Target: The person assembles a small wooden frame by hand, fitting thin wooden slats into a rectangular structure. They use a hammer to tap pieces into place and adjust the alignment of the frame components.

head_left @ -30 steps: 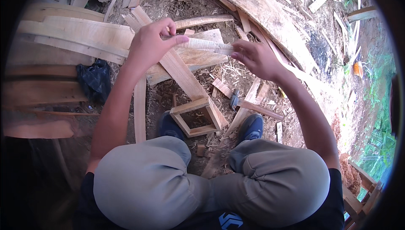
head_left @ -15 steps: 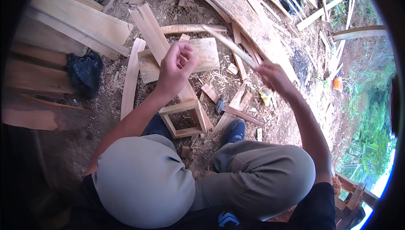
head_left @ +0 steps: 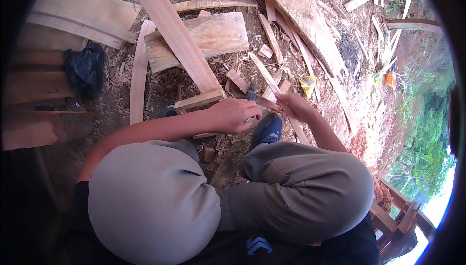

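Amid timber and shavings, a seated worker's arms have dropped toward the knees since half a second ago, when both hands were raised higher in the frame. The left forearm now crosses a wooden frame (head_left: 199,100) left of centre, hiding much of what was in plain view. The left hand (head_left: 238,116), near the middle of the picture, is empty, its fingers loosely bent and partly open. Right of centre, the right hand (head_left: 294,107), fingers closed, grips a slim wooden strip (head_left: 266,76) that extends from the grasp toward the upper left. A hammer (head_left: 251,91) lies on the ground between the two hands, left of the strip.
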Tool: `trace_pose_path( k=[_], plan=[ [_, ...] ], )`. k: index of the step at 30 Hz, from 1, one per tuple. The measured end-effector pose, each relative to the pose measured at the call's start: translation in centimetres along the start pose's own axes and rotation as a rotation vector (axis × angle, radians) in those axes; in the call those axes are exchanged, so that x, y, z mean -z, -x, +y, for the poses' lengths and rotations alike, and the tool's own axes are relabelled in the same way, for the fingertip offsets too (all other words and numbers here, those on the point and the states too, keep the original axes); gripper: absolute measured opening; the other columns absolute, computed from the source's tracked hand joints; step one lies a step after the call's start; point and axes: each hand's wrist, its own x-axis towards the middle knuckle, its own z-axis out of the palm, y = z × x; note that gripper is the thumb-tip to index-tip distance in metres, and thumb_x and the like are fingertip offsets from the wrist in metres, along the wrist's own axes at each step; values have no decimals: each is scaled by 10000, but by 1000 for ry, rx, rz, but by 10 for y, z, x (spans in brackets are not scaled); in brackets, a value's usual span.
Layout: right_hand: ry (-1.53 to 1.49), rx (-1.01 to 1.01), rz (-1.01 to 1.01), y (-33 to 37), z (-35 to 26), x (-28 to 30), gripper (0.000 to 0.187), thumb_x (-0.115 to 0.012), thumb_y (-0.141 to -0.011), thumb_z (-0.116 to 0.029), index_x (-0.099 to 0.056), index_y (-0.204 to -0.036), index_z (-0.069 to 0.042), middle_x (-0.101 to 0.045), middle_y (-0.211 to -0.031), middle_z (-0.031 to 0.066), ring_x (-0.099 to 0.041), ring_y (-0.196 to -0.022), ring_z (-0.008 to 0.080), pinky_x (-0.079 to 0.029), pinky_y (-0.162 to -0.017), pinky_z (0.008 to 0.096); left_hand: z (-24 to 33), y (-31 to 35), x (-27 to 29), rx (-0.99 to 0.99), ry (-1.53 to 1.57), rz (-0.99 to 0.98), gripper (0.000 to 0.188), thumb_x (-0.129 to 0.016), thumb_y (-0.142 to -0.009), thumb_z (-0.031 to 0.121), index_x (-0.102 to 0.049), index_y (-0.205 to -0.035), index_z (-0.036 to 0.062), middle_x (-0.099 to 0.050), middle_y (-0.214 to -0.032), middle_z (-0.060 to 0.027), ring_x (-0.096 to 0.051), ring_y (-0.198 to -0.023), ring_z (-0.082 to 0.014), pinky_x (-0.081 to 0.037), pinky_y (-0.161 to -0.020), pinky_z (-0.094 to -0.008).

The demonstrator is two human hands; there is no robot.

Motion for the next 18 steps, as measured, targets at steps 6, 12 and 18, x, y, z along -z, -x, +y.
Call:
trace_pose_path(
  k=[6, 12, 18],
  plan=[
    [-37, -63, 9, -12, 19, -26, 454, -542, -1012, -456, -579, -932, -11, -604, -689, 81, -632, -580, 217, -533, -547, 334, -11, 12, -37, -4, 69, -100, 278, -654, -858, 149, -589, -1127, 114, -616, -1021, -81, -641, -975, -285, -519, -823, -423],
    [64, -57, 101, -23, 29, -27, 538, -525, -1013, -491, -590, -951, 39, -558, -672, 66, -590, -572, 204, -507, -499, 358, -2, 24, -41, 62, 221, -268, 229, -633, -872, 135, -619, -1100, 118, -664, -1000, -68, -666, -953, -265, -529, -805, -408],
    [351, 55, 212, -23, 19, -9, 560, -484, -1039, -428, -608, -793, 60, -552, -654, 86, -527, -467, 198, -458, -416, 348, 12, 17, -28, 79, 230, -328, 214, -602, -882, 146, -631, -1093, 118, -674, -973, -84, -669, -945, -285, -524, -806, -424]
  ],
)
